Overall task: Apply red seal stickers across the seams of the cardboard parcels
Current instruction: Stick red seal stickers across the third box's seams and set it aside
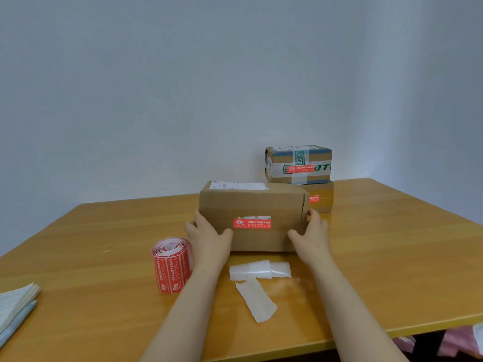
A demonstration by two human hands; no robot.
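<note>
Two grips: left hand [206, 236] & right hand [311, 235] clasp brown cardboard parcel [251, 205] ends; red seal sticker [252, 223] on front seam. Rec: lift level.

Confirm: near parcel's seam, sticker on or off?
On. A red seal sticker lies flat over the seam line on the front face of the near parcel, between the left hand and right hand gripping its ends.
</note>
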